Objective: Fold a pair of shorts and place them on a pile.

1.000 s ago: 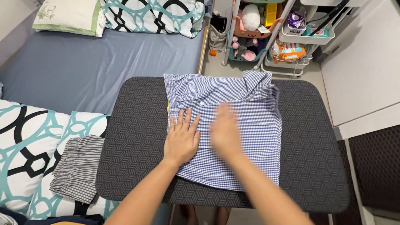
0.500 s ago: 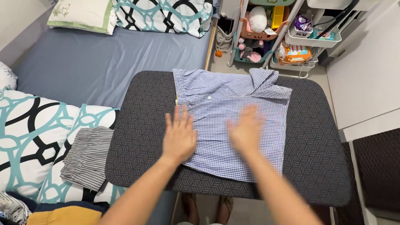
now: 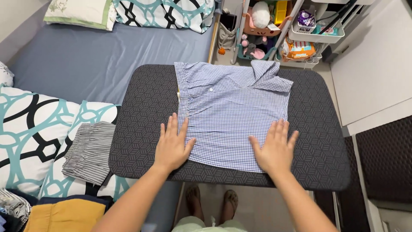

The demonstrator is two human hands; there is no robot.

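both hands [image 3: 171, 145] [image 3: 274, 148] flat, fingers spread, on the checked shirt's [image 3: 231, 107] lower corners

Patterned dark board [image 3: 141, 107] (flat) bears checked shirt [image 3: 231, 116].

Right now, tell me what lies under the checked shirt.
The checked shirt lies flat on the dark patterned board, with a yellow sliver at its left edge. Both hands press its lower corners. Anything else beneath is covered.

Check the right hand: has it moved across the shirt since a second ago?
Yes. The right hand has slid from the middle of the shirt toward its right edge and down near the hem; it now lies flat there.
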